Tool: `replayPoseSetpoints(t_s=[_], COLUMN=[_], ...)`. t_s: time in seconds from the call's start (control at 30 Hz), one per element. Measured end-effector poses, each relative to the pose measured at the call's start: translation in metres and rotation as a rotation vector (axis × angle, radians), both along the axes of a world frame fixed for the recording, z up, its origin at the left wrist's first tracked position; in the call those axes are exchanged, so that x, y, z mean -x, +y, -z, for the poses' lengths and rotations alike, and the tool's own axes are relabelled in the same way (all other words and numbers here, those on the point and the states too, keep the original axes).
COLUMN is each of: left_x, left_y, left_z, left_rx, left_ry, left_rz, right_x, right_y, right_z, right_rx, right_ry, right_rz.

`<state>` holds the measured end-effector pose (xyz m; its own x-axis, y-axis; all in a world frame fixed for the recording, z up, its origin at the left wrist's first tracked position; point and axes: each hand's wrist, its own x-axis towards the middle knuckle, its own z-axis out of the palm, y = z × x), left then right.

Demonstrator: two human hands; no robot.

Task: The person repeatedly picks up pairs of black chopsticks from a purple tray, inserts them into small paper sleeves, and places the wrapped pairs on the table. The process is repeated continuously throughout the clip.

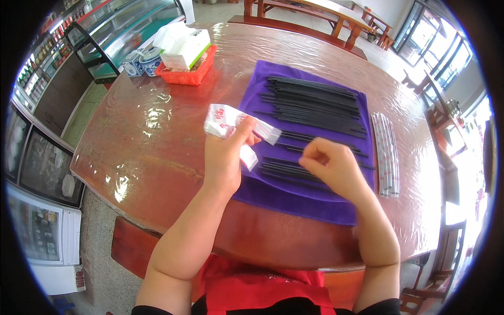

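My left hand (226, 157) grips white paper-or-plastic chopstick sleeves (220, 116) with red printing. Their ends stick out on both sides of the fist. Over the lower part of a purple cloth (291, 204), my right hand (330, 163) is curled, thumb and fingertips together, with nothing visible between them. Black chopsticks (315, 104) lie side by side on the cloth, most in a thick group at the top. A smaller group of chopsticks (283, 167) lies lower down, partly covered by the right hand.
Right of the cloth lies a stack of wrapped chopsticks (385, 153). A red plastic basket (187, 76) carrying a tissue pack (185, 47) stands at the back left of the glossy wooden table (157, 157). Beside it are blue-and-white ceramic jars (149, 61). A wooden bench (132, 246) sits below the left edge.
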<state>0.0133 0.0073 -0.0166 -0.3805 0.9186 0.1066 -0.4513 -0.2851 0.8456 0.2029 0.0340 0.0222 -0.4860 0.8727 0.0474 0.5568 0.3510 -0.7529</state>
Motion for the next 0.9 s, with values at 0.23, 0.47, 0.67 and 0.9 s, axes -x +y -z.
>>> replayPoseSetpoints(t_s=[0.23, 0.47, 0.67, 0.9], left_x=[0.002, 0.003, 0.003, 0.002], left_y=[0.0, 0.0, 0.001, 0.0], left_z=[0.0, 0.002, 0.004, 0.004], left_rx=[-0.019, -0.019, -0.018, -0.012], left_ry=[-0.053, -0.161, -0.188, -0.186], left_rz=[0.058, 0.072, 0.094, 0.106], right_x=[-0.053, -0.06, -0.063, -0.062], right_y=[-0.029, -0.033, -0.032, -0.035], right_z=[0.02, 0.021, 0.022, 0.016], right_rx=[-0.406, -0.364, -0.409, -0.224], right_ry=[-0.431, -0.416, -0.426, -0.412], right_rz=[-0.072, -0.116, -0.059, 0.017])
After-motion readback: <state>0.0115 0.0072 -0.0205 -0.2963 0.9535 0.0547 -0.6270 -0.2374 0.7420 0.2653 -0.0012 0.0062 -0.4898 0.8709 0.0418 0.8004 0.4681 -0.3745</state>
